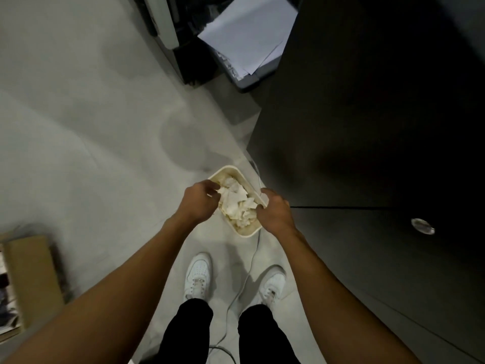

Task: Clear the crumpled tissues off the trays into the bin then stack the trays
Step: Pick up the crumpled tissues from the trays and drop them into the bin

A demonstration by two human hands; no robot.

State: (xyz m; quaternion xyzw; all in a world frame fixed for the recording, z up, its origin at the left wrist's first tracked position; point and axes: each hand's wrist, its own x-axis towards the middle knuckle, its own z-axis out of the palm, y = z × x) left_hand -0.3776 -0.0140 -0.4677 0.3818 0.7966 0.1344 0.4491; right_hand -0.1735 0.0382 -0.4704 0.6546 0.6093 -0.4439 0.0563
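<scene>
White shoes (198,274) straddle a cable (249,271). The left hand (199,198) pinches crumpled tissues (236,206) in the bin (244,233). The right hand (275,210) curls at its right rim, hold unclear. The desk (367,153) edge is just right, with open floor (91,127) to the left.

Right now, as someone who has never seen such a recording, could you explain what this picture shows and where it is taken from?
No machine here: the one picture comes from a camera on a person's head, looking down. On the floor stands a cream bin full of crumpled tissues. The left hand pinches the tissues; the right hand curls at the bin's rim, its hold unclear. White shoes and a cable lie below; no trays show.
</scene>
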